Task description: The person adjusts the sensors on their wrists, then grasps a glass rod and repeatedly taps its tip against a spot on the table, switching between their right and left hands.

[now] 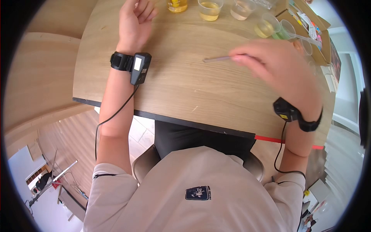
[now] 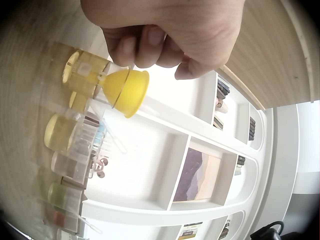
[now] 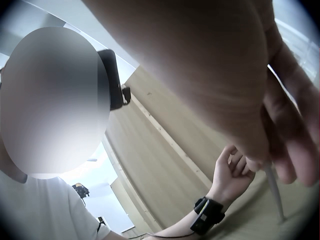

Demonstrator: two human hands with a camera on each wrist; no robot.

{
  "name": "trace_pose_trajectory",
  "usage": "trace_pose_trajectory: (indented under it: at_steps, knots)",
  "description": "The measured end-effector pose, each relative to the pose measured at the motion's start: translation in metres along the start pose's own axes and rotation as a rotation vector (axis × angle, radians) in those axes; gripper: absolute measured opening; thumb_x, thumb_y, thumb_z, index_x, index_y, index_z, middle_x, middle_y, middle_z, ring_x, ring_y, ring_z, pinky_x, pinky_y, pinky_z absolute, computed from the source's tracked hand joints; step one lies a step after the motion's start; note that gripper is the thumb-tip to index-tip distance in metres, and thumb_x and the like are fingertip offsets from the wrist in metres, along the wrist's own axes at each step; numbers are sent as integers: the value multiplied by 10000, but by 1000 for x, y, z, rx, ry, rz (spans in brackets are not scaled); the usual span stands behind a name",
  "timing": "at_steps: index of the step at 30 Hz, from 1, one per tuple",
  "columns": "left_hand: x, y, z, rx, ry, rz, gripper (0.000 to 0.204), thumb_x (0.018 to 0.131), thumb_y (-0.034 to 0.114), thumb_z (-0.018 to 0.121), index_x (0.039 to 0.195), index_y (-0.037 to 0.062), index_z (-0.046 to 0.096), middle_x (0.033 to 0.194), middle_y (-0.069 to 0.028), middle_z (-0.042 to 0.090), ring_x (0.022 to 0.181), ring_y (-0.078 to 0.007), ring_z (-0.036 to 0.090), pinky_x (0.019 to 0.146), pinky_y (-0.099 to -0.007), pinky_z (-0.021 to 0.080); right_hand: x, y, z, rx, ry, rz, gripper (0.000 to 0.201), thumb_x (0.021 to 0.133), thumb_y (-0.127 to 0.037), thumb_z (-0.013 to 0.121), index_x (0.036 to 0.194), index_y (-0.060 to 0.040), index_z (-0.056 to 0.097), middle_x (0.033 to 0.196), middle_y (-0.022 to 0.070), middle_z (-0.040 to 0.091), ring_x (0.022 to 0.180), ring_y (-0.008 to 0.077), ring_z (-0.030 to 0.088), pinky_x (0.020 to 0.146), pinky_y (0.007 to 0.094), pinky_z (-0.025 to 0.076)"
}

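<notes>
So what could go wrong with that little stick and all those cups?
The right hand might bump the open cups of liquid near it and spill one. The thin stick is slim, so it could slip from the grip. The yellow funnel pokes up from its container, so the left hand could knock it.

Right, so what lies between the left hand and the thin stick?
Only bare tabletop lies between the left hand and the thin stick, as the head view shows.
</notes>
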State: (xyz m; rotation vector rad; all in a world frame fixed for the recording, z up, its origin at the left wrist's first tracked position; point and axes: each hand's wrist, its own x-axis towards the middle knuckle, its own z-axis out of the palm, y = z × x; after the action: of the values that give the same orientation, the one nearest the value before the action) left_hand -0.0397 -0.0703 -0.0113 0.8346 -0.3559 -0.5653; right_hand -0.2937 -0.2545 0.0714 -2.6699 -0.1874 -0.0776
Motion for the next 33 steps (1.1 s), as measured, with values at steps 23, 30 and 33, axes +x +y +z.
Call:
trace_pose_trajectory:
  at_steps: [23, 30, 33]
  knots:
    - [0, 7, 2, 15, 44, 2, 416, 1007, 106, 586, 669, 151, 347, 584, 51, 242, 538, -91, 192, 573, -283, 232, -25, 13, -60, 42, -64, 482, 230, 1000, -218, 664, 1002, 6, 714, 684, 37, 636, 567, 99, 591, 532, 245, 473]
    - [-3, 5, 5, 25, 45, 16, 414, 1009, 108, 585, 667, 150, 354, 584, 50, 241, 540, -94, 192, 576, -284, 233, -34, 20, -67, 110, -109, 506, 189, 1012, -164, 635, 1005, 11, 703, 728, 44, 653, 568, 92, 616, 513, 246, 481]
    - [-2, 6, 5, 30, 67, 26, 414, 1010, 109, 583, 668, 150, 354, 585, 51, 241, 541, -92, 191, 579, -285, 235, -38, 24, -67, 133, -76, 501, 199, 1012, -175, 631, 994, 9, 706, 682, 42, 638, 543, 96, 613, 490, 242, 474]
